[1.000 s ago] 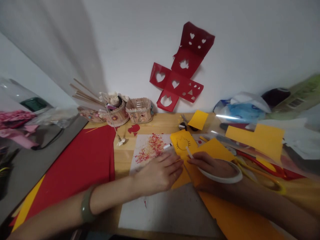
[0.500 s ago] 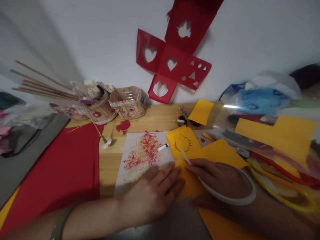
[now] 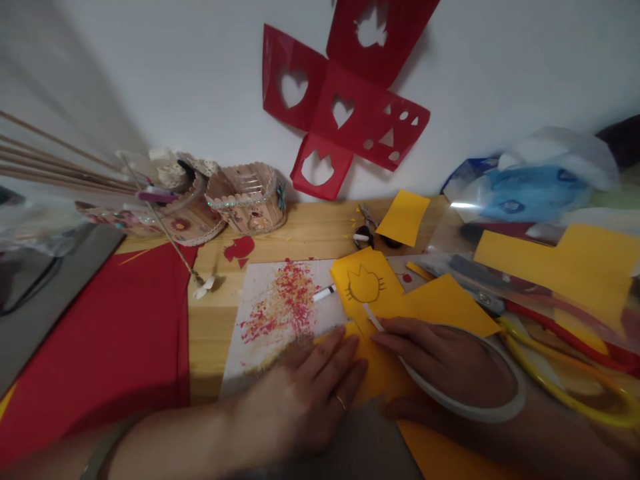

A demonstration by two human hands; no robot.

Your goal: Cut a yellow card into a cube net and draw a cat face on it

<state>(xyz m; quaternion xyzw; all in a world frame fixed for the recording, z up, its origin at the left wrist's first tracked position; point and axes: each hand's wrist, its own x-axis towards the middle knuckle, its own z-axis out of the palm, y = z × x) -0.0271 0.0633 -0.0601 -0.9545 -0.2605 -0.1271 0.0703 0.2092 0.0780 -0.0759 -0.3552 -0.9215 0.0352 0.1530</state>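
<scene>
My left hand (image 3: 315, 380) lies on yellow card (image 3: 383, 363), fingers stretched out and pressed down near its left edge. Through a roll of white tape (image 3: 475, 410) passes my right hand (image 3: 425, 350), its fingers closed low over the card. A narrow white tape strip (image 3: 371, 313) runs from the right fingertips to a yellow panel (image 3: 393, 303) bearing a pencilled cat face. What lies under both palms is hidden. Left of the panel, a white-and-black marker (image 3: 325, 293) rests on a sheet speckled with red and yellow (image 3: 260, 287).
A red cut-out box net (image 3: 367, 120) hangs on the wall. Craft-stick baskets (image 3: 250, 207) stand at the back left, beside red card (image 3: 115, 333). Scissors with a yellow handle (image 3: 565, 393), small dark scissors (image 3: 369, 223) and yellow card pieces (image 3: 405, 217) surround the right side.
The view has shifted slightly, so the baskets sit a little further left. Both hands hold nearly the same place on the yellow card, and the tape strip looks unchanged.
</scene>
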